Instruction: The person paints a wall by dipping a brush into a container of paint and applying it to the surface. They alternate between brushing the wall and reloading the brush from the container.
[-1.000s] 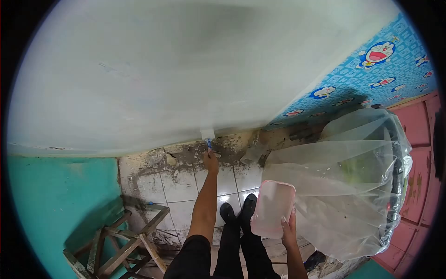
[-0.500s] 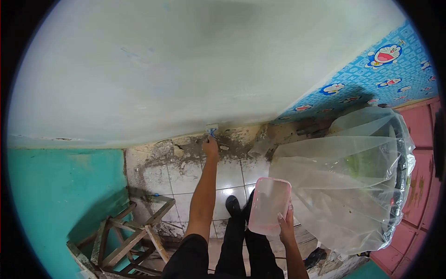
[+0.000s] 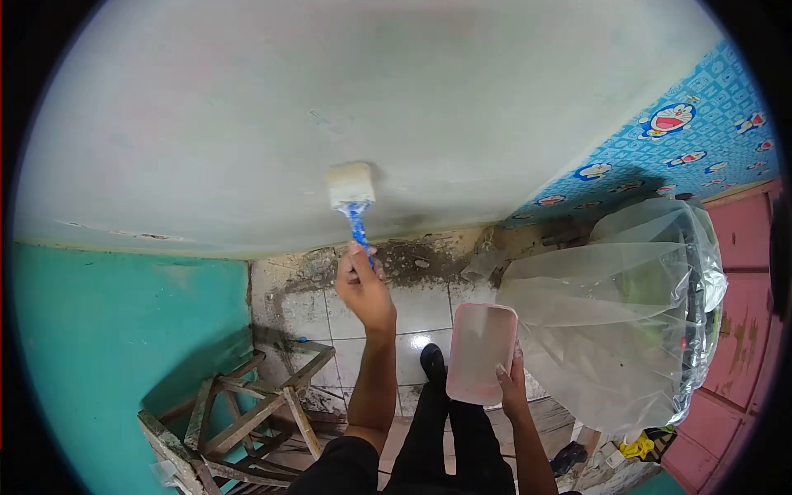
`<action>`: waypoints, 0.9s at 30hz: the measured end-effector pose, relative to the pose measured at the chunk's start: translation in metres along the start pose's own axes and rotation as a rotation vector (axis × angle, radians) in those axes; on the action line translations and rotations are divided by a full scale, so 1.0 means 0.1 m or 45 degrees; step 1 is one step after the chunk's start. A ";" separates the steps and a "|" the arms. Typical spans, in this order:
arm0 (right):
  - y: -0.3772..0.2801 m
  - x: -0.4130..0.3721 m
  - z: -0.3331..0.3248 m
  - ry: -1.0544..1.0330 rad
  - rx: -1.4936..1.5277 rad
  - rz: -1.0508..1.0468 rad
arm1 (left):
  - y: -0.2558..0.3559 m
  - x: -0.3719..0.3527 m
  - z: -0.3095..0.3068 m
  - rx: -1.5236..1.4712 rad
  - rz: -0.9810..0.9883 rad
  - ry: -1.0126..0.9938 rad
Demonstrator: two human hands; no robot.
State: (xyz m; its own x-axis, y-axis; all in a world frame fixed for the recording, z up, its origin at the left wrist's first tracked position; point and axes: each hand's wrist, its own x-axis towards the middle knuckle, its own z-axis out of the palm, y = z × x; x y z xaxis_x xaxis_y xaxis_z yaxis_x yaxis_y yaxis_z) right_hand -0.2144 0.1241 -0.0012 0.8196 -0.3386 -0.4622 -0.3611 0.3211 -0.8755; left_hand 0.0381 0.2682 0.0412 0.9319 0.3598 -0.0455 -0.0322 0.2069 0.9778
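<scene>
A paintbrush (image 3: 355, 198) with a blue, paint-marked handle is held by my left hand (image 3: 365, 289), fingers wrapped round the handle. Its wide pale bristles lie at the lower part of the whitish wall (image 3: 206, 107). On the right, my right hand (image 3: 511, 381) grips the side of a pink-rimmed rectangular container (image 3: 483, 355), held over my legs. The inside of the container looks pale; how full it is, I cannot tell.
A wooden frame (image 3: 247, 421) stands at lower left by the green wall (image 3: 124, 330). Clear plastic sheeting (image 3: 602, 313) covers something at right, beside pink panels (image 3: 738, 305). Debris (image 3: 404, 262) lies along the wall's base on the tiles.
My left hand has come up from near the wall's base with the brush, whose bristles now show higher on the wall. The view has shifted slightly; the container stays in my right hand.
</scene>
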 end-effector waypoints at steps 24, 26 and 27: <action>0.70 0.18 -0.38 0.071 -0.041 0.033 | -4.74 0.61 -1.00 1.056 -0.519 -0.248; 0.70 0.17 -0.37 0.072 -0.048 0.020 | -4.56 0.71 -0.89 0.922 -0.676 -0.195; 0.69 0.18 -0.38 0.077 -0.059 0.025 | -4.45 0.75 -0.83 0.852 -0.755 -0.165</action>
State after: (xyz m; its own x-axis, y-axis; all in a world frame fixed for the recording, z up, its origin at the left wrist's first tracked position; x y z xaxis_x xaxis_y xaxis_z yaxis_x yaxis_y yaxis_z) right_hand -0.2417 0.1071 -0.0750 0.7844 -0.3856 -0.4859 -0.3982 0.2877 -0.8710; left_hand 0.0924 0.2787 -0.4139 0.7634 0.2490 -0.5960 0.6455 -0.2614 0.7177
